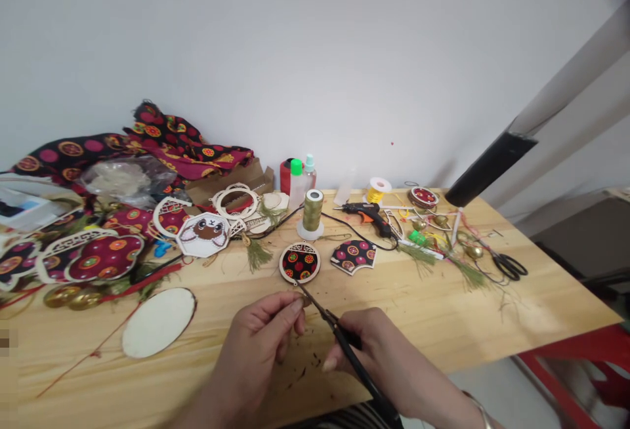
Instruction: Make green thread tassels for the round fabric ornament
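My right hand (371, 344) is closed on black-handled long-nose pliers (327, 314), one long handle running down toward the lower edge. The slim tips of the pliers reach up and left, close to the bottom of a round wood-framed ornament (300, 264) with dark flower-patterned fabric. Thumb and forefinger of my left hand (268, 330) are pinched together beside those tips. Something small and brownish seems to be between them, too small to name. A patterned fabric piece with scalloped pale edges (353, 256) lies to the right of the round ornament.
Behind stand an olive thread spool (313, 212), a glue gun (367, 214) and small bottles (296, 183). Ornaments, a sheep-face plaque (203, 235) and patterned cloth (167, 130) crowd the left. A pale oval disc (159, 322) lies front left; scissors (510, 266) lie right.
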Demonstrator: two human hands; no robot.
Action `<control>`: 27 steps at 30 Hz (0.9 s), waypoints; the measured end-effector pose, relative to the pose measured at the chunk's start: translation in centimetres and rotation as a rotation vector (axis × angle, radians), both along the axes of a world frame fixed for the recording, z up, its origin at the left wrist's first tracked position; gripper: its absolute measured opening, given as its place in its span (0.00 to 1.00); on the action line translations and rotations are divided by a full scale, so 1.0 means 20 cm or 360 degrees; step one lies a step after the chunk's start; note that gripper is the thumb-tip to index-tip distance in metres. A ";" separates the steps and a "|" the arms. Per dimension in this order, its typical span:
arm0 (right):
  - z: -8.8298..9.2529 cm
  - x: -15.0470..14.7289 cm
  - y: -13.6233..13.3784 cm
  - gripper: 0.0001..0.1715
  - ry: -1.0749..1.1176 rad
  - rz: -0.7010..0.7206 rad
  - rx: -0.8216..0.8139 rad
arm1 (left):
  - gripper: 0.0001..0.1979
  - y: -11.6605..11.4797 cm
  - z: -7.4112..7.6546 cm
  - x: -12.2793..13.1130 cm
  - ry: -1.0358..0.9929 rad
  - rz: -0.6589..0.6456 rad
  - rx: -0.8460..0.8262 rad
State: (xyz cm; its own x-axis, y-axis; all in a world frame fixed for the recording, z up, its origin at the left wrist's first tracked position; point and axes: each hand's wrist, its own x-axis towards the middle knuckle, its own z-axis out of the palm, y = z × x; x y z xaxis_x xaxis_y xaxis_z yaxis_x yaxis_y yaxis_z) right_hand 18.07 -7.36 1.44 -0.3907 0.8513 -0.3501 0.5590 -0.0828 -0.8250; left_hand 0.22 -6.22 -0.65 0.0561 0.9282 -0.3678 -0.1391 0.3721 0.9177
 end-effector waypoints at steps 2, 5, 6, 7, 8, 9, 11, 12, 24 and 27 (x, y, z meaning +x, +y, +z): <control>0.01 0.02 -0.02 0.13 -0.0056 0.0025 0.0029 | 0.12 0.00 0.00 -0.01 -0.0004 0.0012 -0.0001; 0.03 0.07 -0.06 0.09 -0.0191 0.0170 0.0096 | 0.10 0.02 0.00 -0.03 -0.0075 0.0094 0.0007; 0.05 0.10 -0.07 0.08 -0.0255 0.0224 0.0137 | 0.10 0.02 0.00 -0.04 -0.0111 0.0142 0.0016; 0.06 0.12 -0.09 0.07 -0.0336 0.0265 0.0189 | 0.10 0.03 0.01 -0.05 -0.0146 0.0196 0.0025; 0.06 0.15 -0.11 0.08 -0.0435 0.0290 0.0245 | 0.10 0.04 0.01 -0.06 -0.0172 0.0248 0.0032; 0.06 0.19 -0.12 0.09 -0.0554 0.0296 0.0307 | 0.10 0.05 0.01 -0.07 -0.0191 0.0288 0.0038; 0.05 0.28 -0.13 0.10 -0.0831 0.0269 0.0417 | 0.11 0.05 0.02 -0.09 -0.0220 0.0347 0.0041; 0.03 0.33 -0.12 0.08 -0.0976 0.0234 0.0466 | 0.11 0.05 0.02 -0.09 -0.0238 0.0356 0.0044; -0.07 0.78 0.06 0.11 -0.1452 -0.0127 0.0481 | 0.08 0.02 0.03 -0.06 -0.0393 0.0287 0.0067; -0.02 0.77 0.09 0.08 -0.1534 -0.0121 0.0460 | 0.08 0.01 0.04 -0.07 -0.0377 0.0241 0.0067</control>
